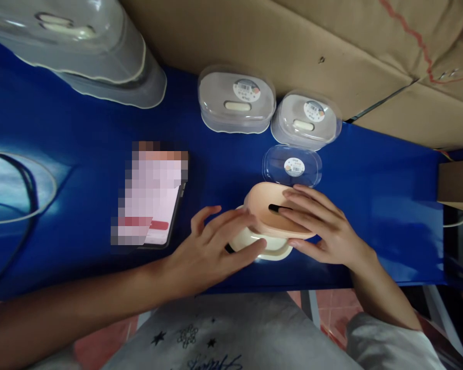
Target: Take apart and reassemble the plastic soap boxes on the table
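At the far left, a pale cable (55, 180) curves across the blue worktop (393, 216), below stacked clear containers (111, 56). Next comes a phone (173, 216), lying screen up.

The left hand (216, 244) is loosely open, fingers spread, its thumb over the cream container (275, 253); whether it touches is unclear. The peach container (262, 198), with a dark oblong on its face, overlaps the cream one, tilted. Two labelled, lidded clear containers, one larger (216, 97) and one smaller (289, 115), stand behind; nearer is a labelled clear lid (294, 167).

The right hand (327, 226) has a partly closed grip on the peach container, fingers over its face, thumb at the near edge. The step looks like two-handed handling of this pair; moving the peach piece would call for clearing the cream rim. A cardboard box (457, 182) sits far right.
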`<state>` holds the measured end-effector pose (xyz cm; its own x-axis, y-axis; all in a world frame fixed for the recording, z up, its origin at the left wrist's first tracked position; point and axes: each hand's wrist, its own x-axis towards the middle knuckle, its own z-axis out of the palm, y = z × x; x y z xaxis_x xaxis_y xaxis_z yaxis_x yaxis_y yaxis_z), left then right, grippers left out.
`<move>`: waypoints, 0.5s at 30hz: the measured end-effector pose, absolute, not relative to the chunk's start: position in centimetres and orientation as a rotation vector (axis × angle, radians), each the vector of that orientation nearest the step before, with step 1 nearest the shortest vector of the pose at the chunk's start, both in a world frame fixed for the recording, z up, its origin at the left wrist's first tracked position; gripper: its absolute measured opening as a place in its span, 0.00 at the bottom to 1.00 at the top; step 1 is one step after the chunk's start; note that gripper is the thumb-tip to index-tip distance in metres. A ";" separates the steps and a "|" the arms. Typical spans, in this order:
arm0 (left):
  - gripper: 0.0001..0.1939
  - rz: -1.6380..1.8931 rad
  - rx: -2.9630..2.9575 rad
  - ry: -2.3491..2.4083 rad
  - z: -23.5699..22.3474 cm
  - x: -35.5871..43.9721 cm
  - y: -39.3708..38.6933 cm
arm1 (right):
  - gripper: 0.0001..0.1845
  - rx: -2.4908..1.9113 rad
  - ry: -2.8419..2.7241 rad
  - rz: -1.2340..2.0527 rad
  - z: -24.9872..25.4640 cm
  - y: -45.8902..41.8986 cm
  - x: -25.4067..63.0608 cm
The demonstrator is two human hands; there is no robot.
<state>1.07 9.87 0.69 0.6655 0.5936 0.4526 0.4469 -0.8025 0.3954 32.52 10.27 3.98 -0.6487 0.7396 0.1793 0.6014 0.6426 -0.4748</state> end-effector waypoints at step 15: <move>0.06 0.693 2.712 0.244 1.9 0.8 9.7 | 0.39 -1.257 -2.602 0.398 2.9 9.7 31.4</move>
